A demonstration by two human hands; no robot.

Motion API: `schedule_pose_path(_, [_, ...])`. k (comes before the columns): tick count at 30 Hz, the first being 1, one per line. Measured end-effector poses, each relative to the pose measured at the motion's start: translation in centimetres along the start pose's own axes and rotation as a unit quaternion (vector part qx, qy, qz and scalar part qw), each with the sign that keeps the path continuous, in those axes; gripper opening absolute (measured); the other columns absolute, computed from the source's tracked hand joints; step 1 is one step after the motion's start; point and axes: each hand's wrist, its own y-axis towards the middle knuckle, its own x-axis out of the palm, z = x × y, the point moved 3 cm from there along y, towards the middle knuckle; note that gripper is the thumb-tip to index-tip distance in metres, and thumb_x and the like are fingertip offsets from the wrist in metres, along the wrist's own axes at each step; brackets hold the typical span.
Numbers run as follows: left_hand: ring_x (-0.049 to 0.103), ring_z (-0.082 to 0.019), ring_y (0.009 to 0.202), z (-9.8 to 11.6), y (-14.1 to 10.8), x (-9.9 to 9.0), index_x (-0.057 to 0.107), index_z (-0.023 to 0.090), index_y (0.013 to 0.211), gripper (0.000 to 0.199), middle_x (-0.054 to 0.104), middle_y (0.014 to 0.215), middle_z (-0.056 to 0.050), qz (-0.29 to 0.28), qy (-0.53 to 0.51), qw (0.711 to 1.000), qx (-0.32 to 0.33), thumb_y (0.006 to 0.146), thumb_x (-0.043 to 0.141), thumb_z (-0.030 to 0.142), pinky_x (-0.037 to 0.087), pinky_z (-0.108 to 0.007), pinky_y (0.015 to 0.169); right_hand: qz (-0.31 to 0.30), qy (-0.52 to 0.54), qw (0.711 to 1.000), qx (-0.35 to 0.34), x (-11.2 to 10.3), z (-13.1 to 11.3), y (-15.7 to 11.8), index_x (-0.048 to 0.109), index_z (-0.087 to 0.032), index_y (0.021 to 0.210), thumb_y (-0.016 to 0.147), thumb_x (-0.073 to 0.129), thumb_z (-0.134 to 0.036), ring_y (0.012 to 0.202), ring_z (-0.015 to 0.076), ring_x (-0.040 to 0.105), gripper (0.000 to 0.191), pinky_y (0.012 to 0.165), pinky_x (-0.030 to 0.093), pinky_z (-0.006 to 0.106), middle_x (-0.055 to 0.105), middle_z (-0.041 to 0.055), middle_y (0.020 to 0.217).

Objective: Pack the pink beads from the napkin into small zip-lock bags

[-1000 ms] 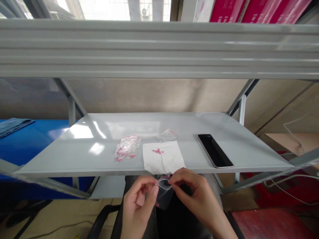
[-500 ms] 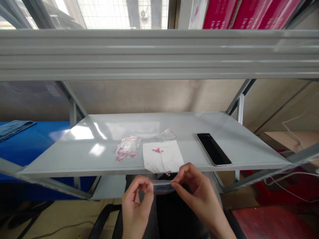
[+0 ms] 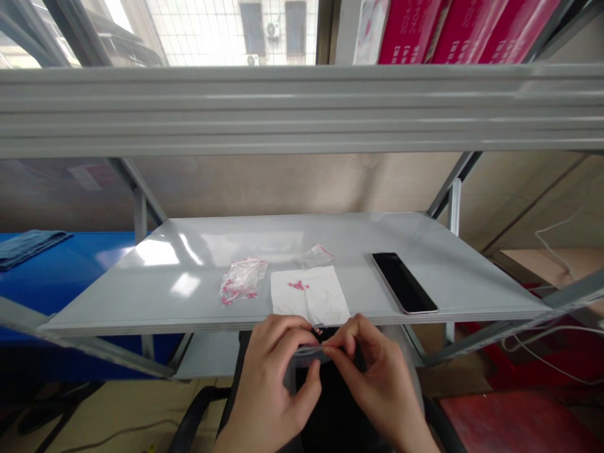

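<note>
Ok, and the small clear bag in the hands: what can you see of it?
It's a small, clear plastic zip bag, thin and flexible-looking, seen almost edge-on. Its top strip is pinched between the left hand and the right hand, which hide most of it. It sits just below the front edge of the grey metal shelf, in front of dark clothing. Its contents can't be made out.

A black smartphone [image 3: 404, 283] lies on the grey metal shelf [image 3: 117, 305], with a folded denim cloth [image 3: 28, 248] on a blue table [image 3: 51, 283] off to its left, red boxes [image 3: 465, 31] above the shelf's upper beam [image 3: 292, 110], and a white cable [image 3: 552, 242] to the right.
</note>
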Motion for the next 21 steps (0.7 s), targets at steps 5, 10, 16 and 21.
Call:
schedule_pose_path(5, [0.062,-0.022,0.081,0.7,0.8,0.1,0.060,0.022,0.076,0.016,0.067,0.084,-0.004,0.008,0.023,1.000,0.013,0.084,0.056,0.009,0.046,-0.033,0.071,-0.029,-0.044,0.999,-0.010,0.8,0.0,-0.2,0.036,-0.025,0.068,0.083,0.055,-0.016,0.064,0.0169,0.064,0.026,0.058,0.045,0.024,0.062,0.0002,0.066])
schedule_pose_path(10, [0.062,-0.020,0.079,0.3,0.6,-0.1,0.058,0.021,0.072,0.018,0.066,0.080,-0.003,0.018,0.013,1.000,0.020,0.086,0.056,0.010,0.045,-0.033,0.071,-0.037,-0.050,0.998,-0.023,1.0,0.2,-0.1,0.035,-0.025,0.069,0.084,0.052,-0.016,0.062,0.0155,0.059,0.024,0.057,0.043,0.023,0.058,-0.0011,0.065])
schedule_pose_path(16, [0.059,-0.019,0.066,-0.8,0.3,-0.5,0.063,0.022,0.066,0.023,0.063,0.064,0.001,0.031,0.064,0.997,0.033,0.084,0.058,0.008,0.043,-0.034,0.067,-0.062,-0.047,0.997,-0.030,1.3,0.1,-0.1,0.032,-0.025,0.070,0.084,0.051,-0.012,0.061,0.0144,0.056,0.027,0.058,0.041,0.023,0.056,-0.0018,0.065])
schedule_pose_path(21, [0.058,-0.017,0.061,-1.4,0.3,-0.9,0.065,0.024,0.065,0.026,0.065,0.060,0.004,0.025,0.074,0.996,0.042,0.080,0.059,0.004,0.043,-0.034,0.070,-0.060,-0.047,0.995,-0.058,1.6,0.1,-0.3,0.031,-0.025,0.069,0.085,0.048,-0.010,0.061,0.0141,0.055,0.027,0.057,0.041,0.022,0.052,-0.0021,0.066])
